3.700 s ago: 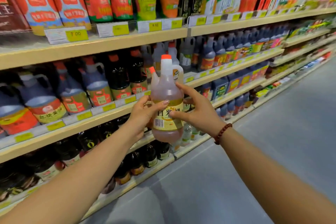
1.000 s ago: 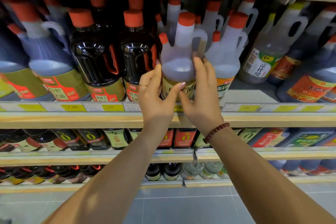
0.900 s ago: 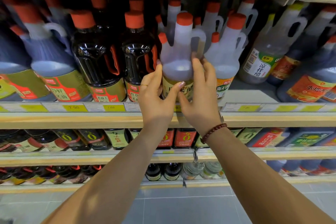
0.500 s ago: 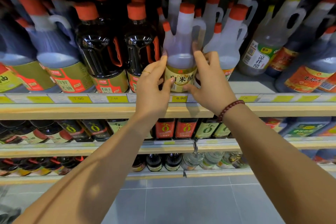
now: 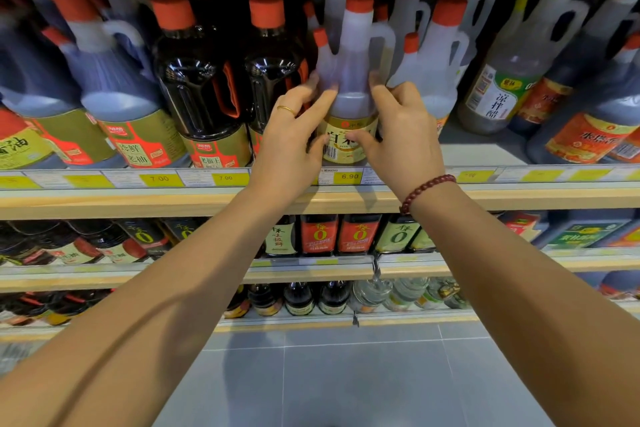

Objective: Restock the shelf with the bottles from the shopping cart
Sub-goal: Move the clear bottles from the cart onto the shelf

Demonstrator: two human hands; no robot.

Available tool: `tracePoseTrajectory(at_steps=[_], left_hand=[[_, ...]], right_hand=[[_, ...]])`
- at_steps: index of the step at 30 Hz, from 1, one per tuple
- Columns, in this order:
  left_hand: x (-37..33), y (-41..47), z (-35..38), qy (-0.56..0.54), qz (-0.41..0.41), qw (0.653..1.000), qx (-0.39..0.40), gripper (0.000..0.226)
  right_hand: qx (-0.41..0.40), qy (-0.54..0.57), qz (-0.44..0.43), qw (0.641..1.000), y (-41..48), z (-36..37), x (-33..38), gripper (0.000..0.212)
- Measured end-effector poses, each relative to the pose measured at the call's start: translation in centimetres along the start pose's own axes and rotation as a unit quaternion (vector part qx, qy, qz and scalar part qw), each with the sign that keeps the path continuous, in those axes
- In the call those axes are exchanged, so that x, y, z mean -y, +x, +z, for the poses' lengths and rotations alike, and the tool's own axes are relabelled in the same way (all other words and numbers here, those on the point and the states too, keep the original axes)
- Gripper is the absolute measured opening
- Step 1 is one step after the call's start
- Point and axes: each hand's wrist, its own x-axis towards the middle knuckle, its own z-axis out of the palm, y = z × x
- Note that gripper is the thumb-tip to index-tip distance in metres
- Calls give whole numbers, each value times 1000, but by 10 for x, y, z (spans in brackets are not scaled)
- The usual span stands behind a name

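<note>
A clear vinegar bottle (image 5: 349,80) with an orange cap, a side handle and a yellow label stands upright at the front edge of the wooden shelf (image 5: 207,201), above the 6.90 price tag. My left hand (image 5: 294,142) wraps its left side, thumb on the label. My right hand (image 5: 401,139) wraps its right side, with a bead bracelet on that wrist. Both hands grip the bottle's lower half. The shopping cart is out of view.
Dark soy sauce bottles (image 5: 201,90) stand tight on the left, similar clear bottles (image 5: 433,73) on the right and behind. A bare patch of shelf (image 5: 478,152) lies further right. Lower shelves (image 5: 311,270) carry small bottles. Grey floor tiles (image 5: 346,374) lie below.
The bottle went from mid-air in the aisle onto the shelf. Over the last second both hands slid down its sides to the label, and the bottle settled slightly lower at the shelf front.
</note>
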Motion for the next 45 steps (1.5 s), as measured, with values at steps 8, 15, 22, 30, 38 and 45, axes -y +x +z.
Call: tracePoseTrajectory(at_steps=[8,15,22,30,38,45], left_hand=[[-4,-9,-19,-60,-43,997,31,54],[-11,-34,-92,-44,-113,993,-13,45],[4,-87,-219,20,-221,969,-110,30],[39,-198,-379,86,-344,914,-197,24],[79,-313,-491,153,-449,830,-294,20],[107,-375,-540,161,-533,759,-339,23]], right_hand=[[-12,51,8,999,-15,-9,6,57],[4,150,-102,983,-15,-24,68,46],[69,256,-194,944,-17,-11,177,40],[173,334,-312,872,-41,26,346,43],[289,353,-398,796,-87,77,509,42],[364,372,-449,726,-116,116,612,40]])
